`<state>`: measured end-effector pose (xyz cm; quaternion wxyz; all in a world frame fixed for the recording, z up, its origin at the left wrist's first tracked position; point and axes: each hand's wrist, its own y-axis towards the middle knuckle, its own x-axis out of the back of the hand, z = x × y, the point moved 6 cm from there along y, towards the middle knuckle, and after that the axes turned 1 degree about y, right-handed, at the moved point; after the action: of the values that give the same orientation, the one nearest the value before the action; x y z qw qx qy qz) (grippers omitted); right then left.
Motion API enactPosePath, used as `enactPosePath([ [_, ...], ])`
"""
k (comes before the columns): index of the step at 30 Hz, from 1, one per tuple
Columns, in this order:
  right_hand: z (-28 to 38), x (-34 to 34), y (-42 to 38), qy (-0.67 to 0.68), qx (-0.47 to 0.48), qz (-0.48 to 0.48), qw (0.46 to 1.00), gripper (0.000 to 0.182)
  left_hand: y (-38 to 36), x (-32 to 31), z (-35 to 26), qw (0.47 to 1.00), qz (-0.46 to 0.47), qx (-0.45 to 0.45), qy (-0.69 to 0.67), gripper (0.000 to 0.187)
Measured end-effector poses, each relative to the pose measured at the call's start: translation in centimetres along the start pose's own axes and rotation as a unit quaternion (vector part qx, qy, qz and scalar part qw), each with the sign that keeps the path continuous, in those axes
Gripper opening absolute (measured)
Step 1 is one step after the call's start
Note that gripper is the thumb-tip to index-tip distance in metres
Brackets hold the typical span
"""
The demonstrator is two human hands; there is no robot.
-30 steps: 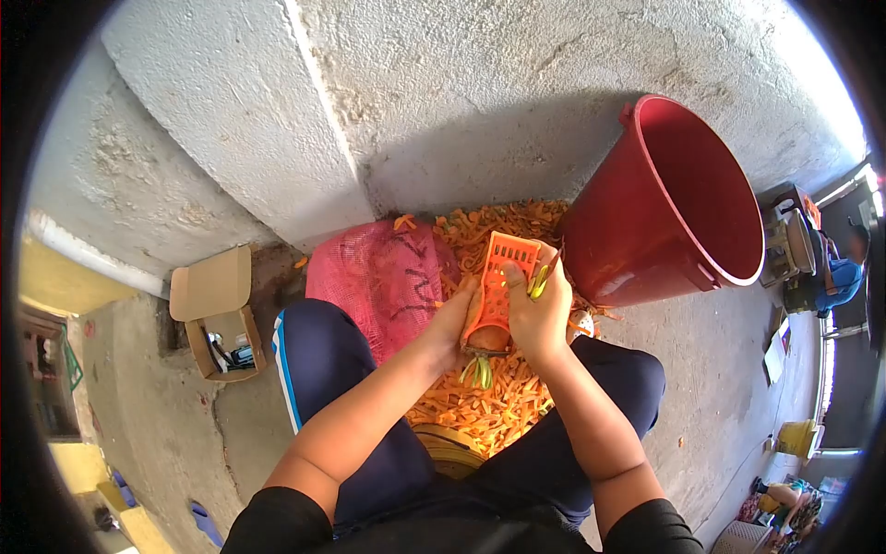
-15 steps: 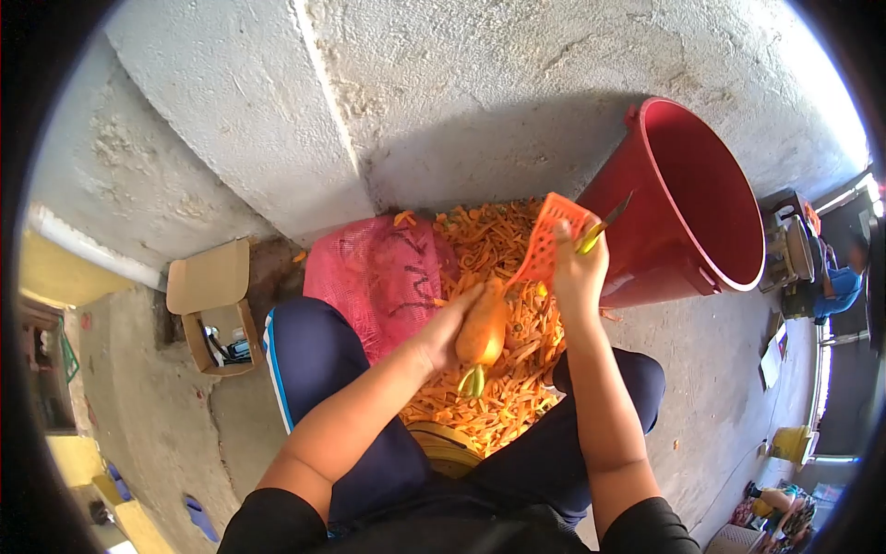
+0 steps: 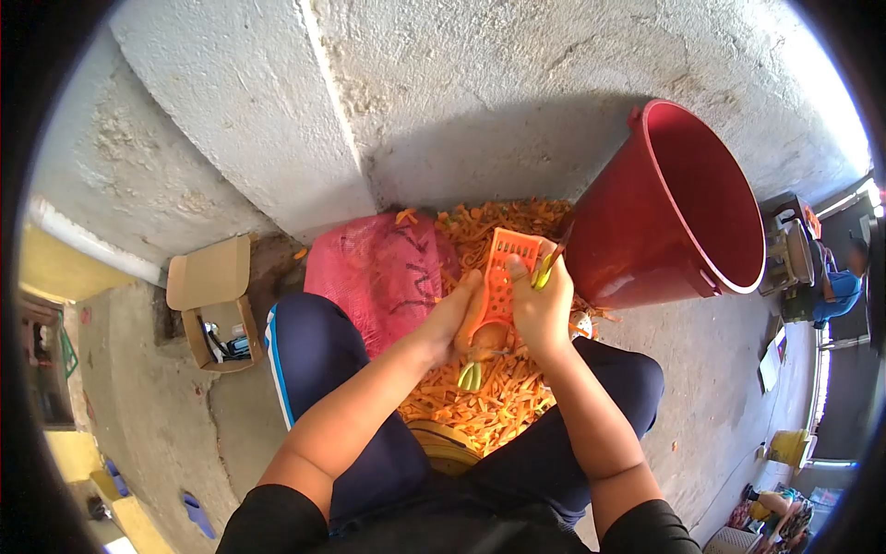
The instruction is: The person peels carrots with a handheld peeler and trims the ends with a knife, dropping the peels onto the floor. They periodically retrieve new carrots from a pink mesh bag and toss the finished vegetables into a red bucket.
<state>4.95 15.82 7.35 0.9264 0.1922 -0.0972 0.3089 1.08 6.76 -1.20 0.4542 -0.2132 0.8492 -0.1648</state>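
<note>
My left hand (image 3: pixel 449 321) is closed around a thick carrot (image 3: pixel 489 339), whose green stem end (image 3: pixel 470 376) points toward me. My right hand (image 3: pixel 546 309) grips an orange plastic grater (image 3: pixel 501 288) full of holes, laid over the carrot's upper part and hiding it. A small knife with a yellow-green handle (image 3: pixel 543 272) is also tucked in the right hand's fingers. Under both hands lies a heap of orange carrot peelings (image 3: pixel 512 397).
A tall red bin (image 3: pixel 637 231) leans at the right by the rough wall (image 3: pixel 480 92). Beside the peelings lies a pink mesh sack (image 3: pixel 369 277). An open cardboard box (image 3: pixel 220 337) sits at the left. A person in blue (image 3: pixel 842 284) is far right.
My right hand has brought the grater down and left, from beside the carrot to on top of it. The knife moved along with that hand; the left hand still holds the carrot.
</note>
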Motion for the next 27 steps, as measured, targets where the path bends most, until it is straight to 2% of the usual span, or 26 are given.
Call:
enactPosePath([
  [2,-1.5,1.5,2.0,-0.028,0.035,-0.056,0.997,0.018,-0.1,0.8,0.9,0.991,0.061,0.004,0.116,0.043],
  [3,-2.4,2.6,3.2,-0.051,-0.011,-0.077,0.996,0.018,-0.8,0.5,1.6,0.993,0.064,0.033,0.094,0.047],
  [5,-3.6,4.4,4.9,-0.104,-0.02,-0.136,0.985,0.018,-1.3,-0.3,2.1,0.994,0.079,-0.02,0.079,0.046],
  [7,-5.5,5.1,5.9,-0.047,-0.094,-0.134,0.985,0.017,-1.4,-0.2,2.5,0.997,0.077,0.029,0.008,0.045],
  [9,-4.3,4.4,5.3,-0.03,-0.065,-0.103,0.992,0.018,-1.0,0.7,2.4,0.996,0.045,0.064,-0.053,0.042],
  [11,-2.0,3.0,3.7,0.026,-0.023,-0.059,0.998,0.019,-0.4,1.2,1.0,0.994,-0.048,0.02,-0.097,0.044],
  [12,-1.7,2.4,3.0,0.05,-0.031,-0.029,0.998,0.019,-0.1,1.2,0.8,0.996,0.061,0.017,-0.06,0.045],
  [15,0.1,1.0,0.7,0.142,-0.065,0.047,0.987,0.019,-0.6,0.0,0.2,0.994,0.043,0.034,-0.099,0.043],
  [16,-0.1,0.7,0.2,0.139,-0.049,0.047,0.988,0.02,-0.8,0.1,0.2,0.994,0.018,0.053,-0.094,0.044],
  [19,0.0,-0.3,-0.9,0.107,-0.024,0.07,0.992,0.02,-1.0,-0.8,-0.3,0.992,0.027,0.001,-0.125,0.044],
  [21,-0.1,-0.7,-1.0,0.081,-0.018,0.07,0.994,0.02,-0.5,-0.1,0.2,0.992,0.023,-0.001,-0.126,0.046],
  [25,-0.8,-0.6,-0.4,0.091,-0.047,0.058,0.993,0.017,0.3,0.6,0.5,0.995,-0.052,-0.039,-0.08,0.047],
  [27,-0.7,-0.6,-0.2,0.095,-0.042,0.047,0.993,0.016,-0.1,-0.1,0.1,0.997,-0.033,-0.038,-0.067,0.045],
])
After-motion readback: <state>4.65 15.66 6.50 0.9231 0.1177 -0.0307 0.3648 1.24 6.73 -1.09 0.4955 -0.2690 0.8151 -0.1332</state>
